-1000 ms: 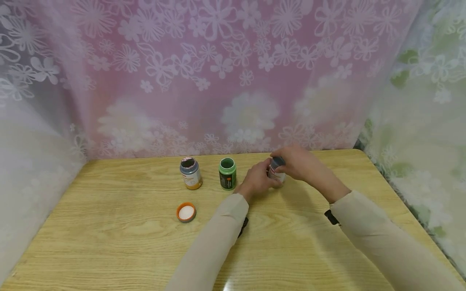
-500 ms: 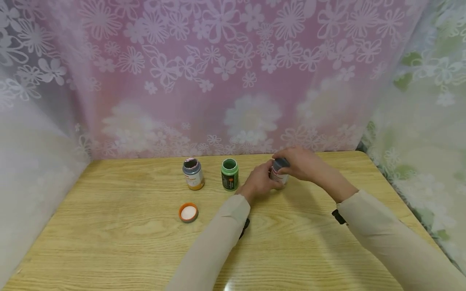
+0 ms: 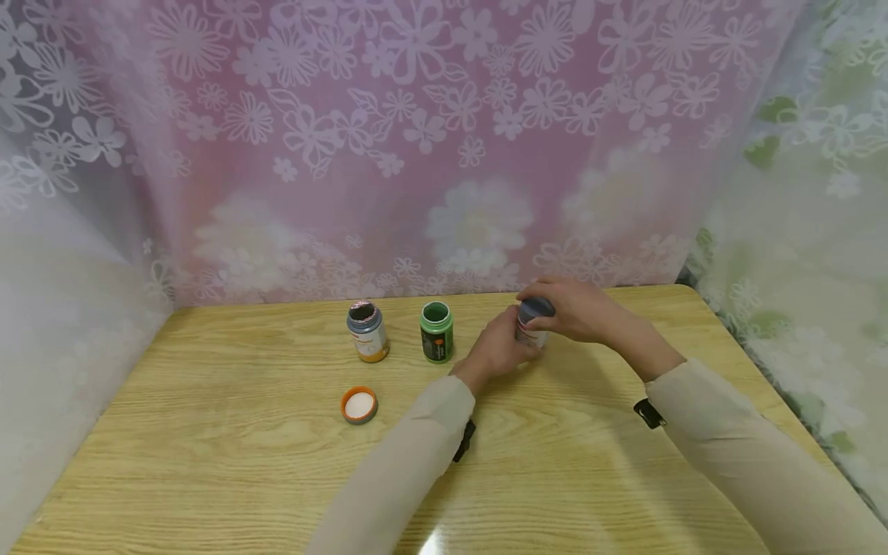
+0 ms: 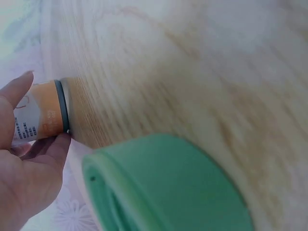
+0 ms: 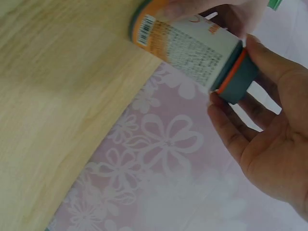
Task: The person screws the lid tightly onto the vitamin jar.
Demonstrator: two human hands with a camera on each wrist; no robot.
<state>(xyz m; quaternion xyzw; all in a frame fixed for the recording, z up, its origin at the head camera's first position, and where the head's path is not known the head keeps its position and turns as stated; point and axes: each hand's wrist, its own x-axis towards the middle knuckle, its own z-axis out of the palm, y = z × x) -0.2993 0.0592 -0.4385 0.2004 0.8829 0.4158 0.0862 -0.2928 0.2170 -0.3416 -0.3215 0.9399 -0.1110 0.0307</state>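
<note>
A white-and-orange bottle [image 5: 192, 48] with a dark grey lid [image 5: 238, 79] stands on the table, right of the other containers. My left hand [image 3: 498, 344] grips its body low down, thumb on the near side. From above, my right hand [image 3: 579, 310] holds the lid, with fingers and thumb spread round its sides. An orange ring shows under the lid in the right wrist view. Close left of my left hand is an open green jar [image 3: 437, 343], its rim large in the left wrist view. The bottle's far side is hidden by my hands.
An open grey, white and orange bottle [image 3: 370, 339] with torn foil at its mouth stands left of the green jar. In front of it a loose cap [image 3: 358, 406] lies with its white inside up. A pink floral curtain [image 3: 416, 193] hangs behind the wooden table [image 3: 243, 462].
Both hands keep their hold on the bottle and its lid, and the right hand shifts only slightly. The head view moves a little; the other containers and the loose cap stay put.
</note>
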